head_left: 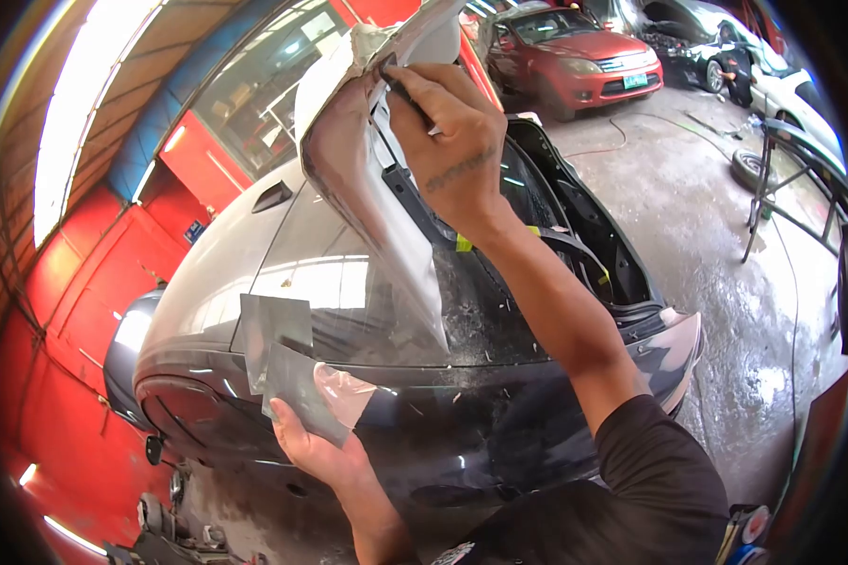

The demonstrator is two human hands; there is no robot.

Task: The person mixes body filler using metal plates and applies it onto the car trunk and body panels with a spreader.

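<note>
My left hand (322,450) grips a flat grey plate (301,391) that carries a smear of pinkish body filler (345,394). Behind it is a second grey rectangle (275,325); whether it is another plate or a reflection, I cannot tell. Up high, my right hand (452,141) is closed around a small dark spreader (388,68), mostly hidden by the fingers. Its tip meets the upper edge of a raised, sanded car panel (349,160) with whitish and brownish patches. Below stretches the dark, dusty car body (396,414).
The car's open rear compartment (603,254) lies to the right of my forearm. Beyond are a red SUV (584,56), a loose wheel (752,169), a metal stand (790,179) and a hose across the wet floor. A person (740,75) crouches by a far car.
</note>
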